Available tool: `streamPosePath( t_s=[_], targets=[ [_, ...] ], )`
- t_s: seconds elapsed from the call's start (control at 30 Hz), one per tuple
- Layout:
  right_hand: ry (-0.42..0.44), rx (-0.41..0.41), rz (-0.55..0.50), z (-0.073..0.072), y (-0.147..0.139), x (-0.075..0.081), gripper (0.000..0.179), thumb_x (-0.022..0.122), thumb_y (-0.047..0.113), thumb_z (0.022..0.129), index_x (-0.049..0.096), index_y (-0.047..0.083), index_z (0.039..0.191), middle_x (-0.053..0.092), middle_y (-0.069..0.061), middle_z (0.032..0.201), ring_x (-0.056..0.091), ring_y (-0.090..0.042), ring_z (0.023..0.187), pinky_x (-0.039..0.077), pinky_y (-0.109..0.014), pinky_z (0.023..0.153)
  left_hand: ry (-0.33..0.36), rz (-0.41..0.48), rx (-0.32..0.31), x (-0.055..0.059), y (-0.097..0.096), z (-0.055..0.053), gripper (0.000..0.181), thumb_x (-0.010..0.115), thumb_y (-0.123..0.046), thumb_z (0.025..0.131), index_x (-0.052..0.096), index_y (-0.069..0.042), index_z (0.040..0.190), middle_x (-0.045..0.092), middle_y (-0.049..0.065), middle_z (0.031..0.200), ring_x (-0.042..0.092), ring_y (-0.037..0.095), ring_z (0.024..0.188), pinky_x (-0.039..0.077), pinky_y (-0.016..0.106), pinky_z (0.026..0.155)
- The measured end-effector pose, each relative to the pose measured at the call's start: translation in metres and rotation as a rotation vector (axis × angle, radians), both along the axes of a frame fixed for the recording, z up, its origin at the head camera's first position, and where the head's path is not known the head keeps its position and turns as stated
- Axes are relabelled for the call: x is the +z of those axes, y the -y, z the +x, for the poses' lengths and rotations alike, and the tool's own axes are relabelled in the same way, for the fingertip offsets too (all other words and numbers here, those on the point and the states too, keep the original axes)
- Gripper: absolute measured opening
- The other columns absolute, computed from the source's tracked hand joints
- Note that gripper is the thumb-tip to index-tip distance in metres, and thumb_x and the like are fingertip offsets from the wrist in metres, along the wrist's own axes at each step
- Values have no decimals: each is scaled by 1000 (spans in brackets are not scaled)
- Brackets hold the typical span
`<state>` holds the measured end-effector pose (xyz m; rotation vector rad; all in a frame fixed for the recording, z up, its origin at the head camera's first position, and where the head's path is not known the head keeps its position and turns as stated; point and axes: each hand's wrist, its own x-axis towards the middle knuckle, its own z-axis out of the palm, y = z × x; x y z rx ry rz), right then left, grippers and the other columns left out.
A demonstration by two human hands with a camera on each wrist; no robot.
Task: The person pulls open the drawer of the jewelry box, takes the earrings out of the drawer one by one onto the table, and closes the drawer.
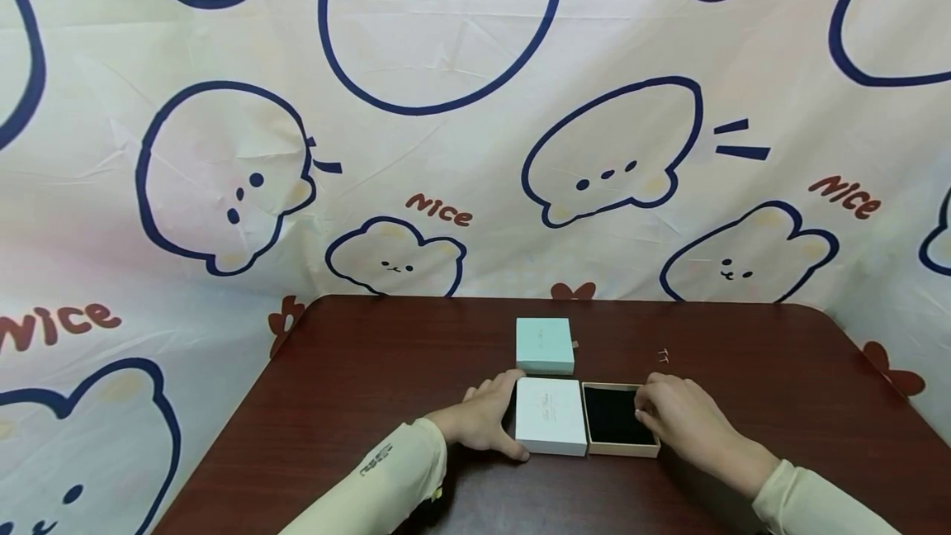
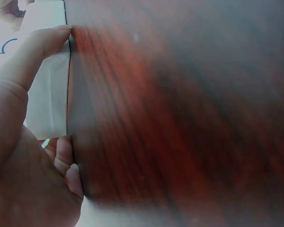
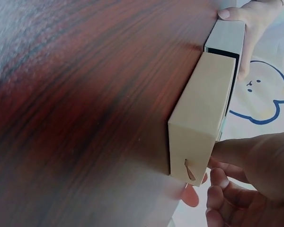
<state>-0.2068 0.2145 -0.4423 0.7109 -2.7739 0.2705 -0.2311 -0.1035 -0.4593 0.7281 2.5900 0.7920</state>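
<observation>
A white box sleeve point(image 1: 550, 415) with faint lettering lies on the table, and my left hand point(image 1: 486, 418) grips it from the left. The thumb is at its near corner and the fingers at its far side. From its right end a cream drawer point(image 1: 622, 450) with a black pad point(image 1: 612, 415) inside is pulled out. My right hand point(image 1: 679, 415) is over the drawer's right end, fingers curled, thumb and index finger at the pad's edge. The fingertips are hidden behind the rim in the right wrist view; I cannot tell whether they pinch anything. A ribbon tab point(image 3: 189, 170) hangs from the drawer's end.
Behind the white sleeve stands a mint-green box point(image 1: 545, 341) with a small tab on its right side. A pair of small thin earring-like pieces point(image 1: 664, 356) lies farther back on the right. The dark wooden table point(image 1: 386, 337) meets a printed cloth backdrop point(image 1: 490, 155).
</observation>
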Motion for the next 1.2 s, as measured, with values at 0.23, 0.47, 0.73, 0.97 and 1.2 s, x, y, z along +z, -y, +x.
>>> streamPosePath(
  t_s=[0.23,0.47,0.73,0.97,1.2],
  targets=[
    [0,-3,-5,0,0,3,14,84,13,78,71,19,76,56,11,73,54,-3,65,46,-27,61,-11,2,4,-1,0,0,107,92,-39,70,28,-18,153,45,0,145,41,12,109,28,30,88],
    [39,-22,-27,2,0,7,11,83,13,80,73,17,79,57,10,75,55,-2,67,47,-25,61,-7,0,10,0,-1,1,107,92,-38,69,28,-19,152,46,0,143,41,10,106,27,28,86],
    [33,-33,-44,3,-1,9,10,82,13,81,73,18,79,58,11,76,56,-2,67,47,-25,61,-9,5,15,0,-1,2,108,93,-37,69,28,-18,152,46,0,143,41,10,106,27,28,86],
    [5,-35,-53,4,-3,12,12,83,13,81,73,19,78,59,12,76,58,-3,69,48,-27,62,-20,3,10,-1,-1,2,108,93,-38,68,28,-18,152,47,0,142,41,10,105,27,28,85],
    [-1,-35,-59,4,-5,16,13,83,12,81,72,20,78,59,12,75,55,-1,68,47,-26,61,-26,3,6,0,-1,2,109,93,-38,68,27,-17,152,47,1,142,42,12,106,27,28,85]
  ],
)
